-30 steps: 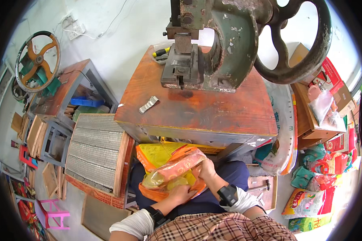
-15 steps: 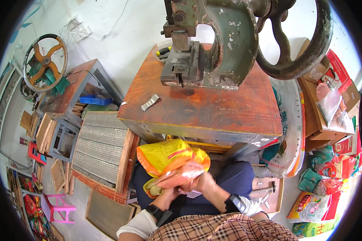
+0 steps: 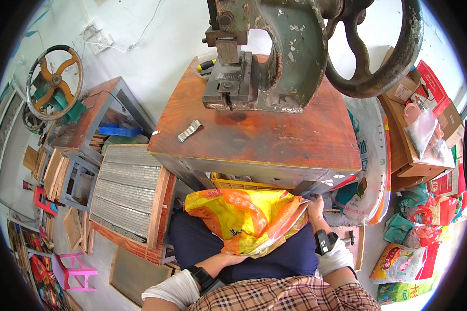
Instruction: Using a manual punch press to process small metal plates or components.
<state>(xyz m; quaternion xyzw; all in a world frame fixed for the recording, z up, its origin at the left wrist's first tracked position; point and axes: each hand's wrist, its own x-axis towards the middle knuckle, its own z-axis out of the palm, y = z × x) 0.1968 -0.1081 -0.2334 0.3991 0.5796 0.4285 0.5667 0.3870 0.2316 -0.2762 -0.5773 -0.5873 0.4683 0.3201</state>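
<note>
A yellow and orange plastic bag [image 3: 259, 210] lies spread across my lap, with its wide mouth toward me. A few small dark things [image 3: 235, 231] show in its fold, too small to name. My right hand [image 3: 315, 206] pinches the bag's right edge beside the bench front. At the near edge, my left hand [image 3: 227, 260] grips the bag from below, its fingertips hidden by the plastic. Ahead, a green hand press [image 3: 296, 57] stands on a reddish wooden bench [image 3: 254, 140]. A short strip of metal pieces [image 3: 190, 130] rests on the bench at left.
On my left is a wooden tray [image 3: 127, 192] packed with rows of metal pieces. A yellow crate [image 3: 249, 184] sits under the bench. To the right are a large white sack [image 3: 371, 171] and a hammer [image 3: 351, 238]. A pink stool [image 3: 75, 272] stands far left.
The bunched bag has been spread wide over my lap. My right hand has moved right and away from me with its edge; my left hand has shifted slightly nearer.
</note>
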